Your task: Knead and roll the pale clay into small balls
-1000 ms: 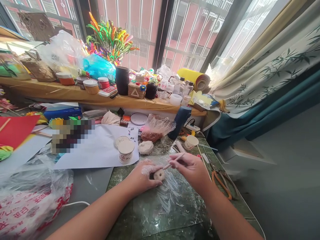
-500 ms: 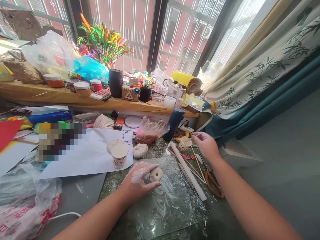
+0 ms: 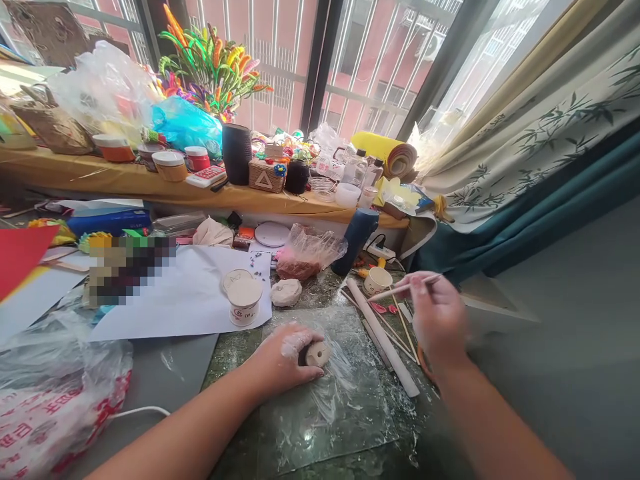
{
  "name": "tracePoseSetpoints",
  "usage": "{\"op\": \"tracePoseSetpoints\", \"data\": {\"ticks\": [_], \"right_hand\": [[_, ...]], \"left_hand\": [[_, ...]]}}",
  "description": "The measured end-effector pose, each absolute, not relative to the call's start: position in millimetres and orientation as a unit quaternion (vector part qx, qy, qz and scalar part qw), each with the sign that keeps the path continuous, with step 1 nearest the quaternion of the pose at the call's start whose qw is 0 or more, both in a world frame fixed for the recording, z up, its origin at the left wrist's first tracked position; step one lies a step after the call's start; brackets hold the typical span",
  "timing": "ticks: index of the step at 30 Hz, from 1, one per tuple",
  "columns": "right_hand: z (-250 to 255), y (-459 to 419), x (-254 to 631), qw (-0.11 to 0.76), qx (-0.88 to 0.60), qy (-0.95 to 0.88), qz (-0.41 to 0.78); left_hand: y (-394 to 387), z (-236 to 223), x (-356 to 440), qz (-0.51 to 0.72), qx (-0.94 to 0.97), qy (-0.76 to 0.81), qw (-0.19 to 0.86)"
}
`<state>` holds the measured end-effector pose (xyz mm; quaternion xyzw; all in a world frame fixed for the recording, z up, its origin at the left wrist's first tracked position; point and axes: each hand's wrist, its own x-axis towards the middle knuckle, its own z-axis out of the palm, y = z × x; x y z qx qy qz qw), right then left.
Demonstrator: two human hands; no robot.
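L hand (image 3: 285, 353): thumb + index curled round clay (image 3: 313, 360), which sits on the sheet (image 3: 325, 433) on the bench (image 3: 230, 373), hole facing up. R hand (image 3: 440, 313): fingers pinched on stick (image 3: 395, 291), held nr the cup (image 3: 374, 287), well apart from clay; can't tell if it touches the roller (image 3: 383, 340) below.

Doing it well, imo: L grip light but steady, b/c clay looks soft & a hard squeeze prob. dents the sides or pulls the hole oval. Rest L hand low, clay flat on sheet. Sheet's streaked w/ white smears, so clay may slide; L fingers should stop that. R: a closer hold nr stick's working end gives better ctrl. Any contact w/ clay: straight, gentle, no levering. Mind hole's rim, likely weakest.
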<state>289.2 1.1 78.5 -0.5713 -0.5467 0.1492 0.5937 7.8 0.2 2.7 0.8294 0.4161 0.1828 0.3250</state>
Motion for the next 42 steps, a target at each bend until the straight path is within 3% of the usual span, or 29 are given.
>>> {"op": "tracePoseSetpoints", "data": {"ticks": [5,16,20,28,32,37,42], "right_hand": [[52,-40,237,0.499,-0.505,-0.644,0.285],[34,-41,222,0.374,-0.426,-0.787,0.243],[33,-39,221,0.378,-0.460,-0.764,0.249],[67,-42,227,0.322,-0.487,-0.751,0.309],[85,-28,250,0.397,-0.538,-0.650,0.362],[88,32,318,0.625,-0.565,-0.512,0.167],[61,79,355,0.526,-0.638,-0.540,0.158]], "left_hand": [[0,5,9,0.183,0.819,0.422,0.343],[0,10,10,0.168,0.828,0.413,0.341],[0,10,10,0.174,0.827,0.415,0.336],[1,7,9,0.176,0.830,0.415,0.328],[0,5,8,0.188,0.817,0.426,0.340],[-1,9,9,0.183,0.810,0.433,0.351],[-2,14,8,0.183,0.809,0.432,0.354]]}}
